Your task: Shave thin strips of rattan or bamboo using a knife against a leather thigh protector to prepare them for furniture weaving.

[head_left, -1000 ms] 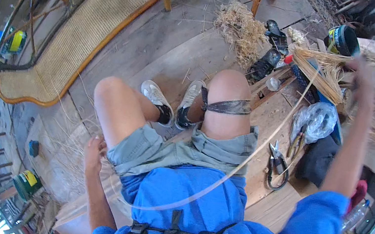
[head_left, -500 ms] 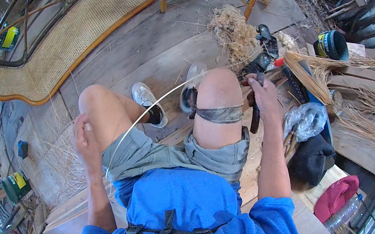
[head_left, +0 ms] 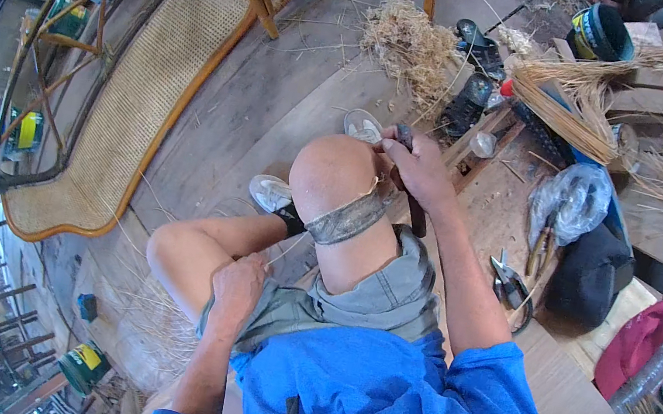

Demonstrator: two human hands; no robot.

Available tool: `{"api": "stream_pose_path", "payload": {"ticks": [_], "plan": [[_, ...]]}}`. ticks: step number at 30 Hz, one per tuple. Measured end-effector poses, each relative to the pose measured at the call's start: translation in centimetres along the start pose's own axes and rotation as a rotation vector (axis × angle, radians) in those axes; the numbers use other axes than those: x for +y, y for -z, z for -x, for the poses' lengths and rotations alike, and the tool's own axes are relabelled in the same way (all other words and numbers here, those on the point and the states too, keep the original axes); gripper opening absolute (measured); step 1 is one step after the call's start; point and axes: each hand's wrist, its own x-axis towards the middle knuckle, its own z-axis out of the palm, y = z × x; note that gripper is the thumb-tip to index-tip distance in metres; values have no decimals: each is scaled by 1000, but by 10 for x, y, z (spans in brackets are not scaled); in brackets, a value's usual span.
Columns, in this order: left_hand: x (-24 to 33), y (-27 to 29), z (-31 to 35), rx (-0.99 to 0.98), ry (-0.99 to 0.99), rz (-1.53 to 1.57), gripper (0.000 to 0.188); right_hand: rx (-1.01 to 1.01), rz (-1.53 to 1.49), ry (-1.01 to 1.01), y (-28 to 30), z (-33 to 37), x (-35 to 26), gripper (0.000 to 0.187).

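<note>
My right hand [head_left: 422, 172] is closed around a dark, narrow knife-like tool [head_left: 417, 217], beside my raised right knee. A dark cloth band [head_left: 347, 220] is wrapped below that knee, and a pale strip end [head_left: 374, 184] shows at its upper edge. My left hand [head_left: 237, 290] rests by my left thigh, fingers closed on a thin pale rattan strip [head_left: 289, 250]. Much of the strip's course between the hands is hidden or too thin to follow.
To the right lie scissors [head_left: 510, 285], pliers [head_left: 542, 251], a clear plastic bag [head_left: 570, 203], a black cap [head_left: 590, 275] and bundled strips [head_left: 562, 115]. A pile of shavings [head_left: 408, 48] is ahead. At left stands a woven cane panel [head_left: 130, 118] with a wooden rim.
My left hand has moved right and inward from beside the left knee. My right hand has shifted left with the tool. The long arc of pale strip across my lap no longer shows.
</note>
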Motion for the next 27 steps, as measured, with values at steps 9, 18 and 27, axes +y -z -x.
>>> {"api": "stream_pose_path", "payload": {"ticks": [9, 18, 27], "plan": [[2, 73, -58, 161, 295, 1555, 21, 53, 385, 105, -23, -20, 0, 22], [64, 85, -39, -92, 2, 1929, 24, -150, 282, 37, -16, 24, -51, 23], [53, 67, 0, -72, -201, 1284, 24, 156, -533, -101, -43, 29, -93, 15]]}}
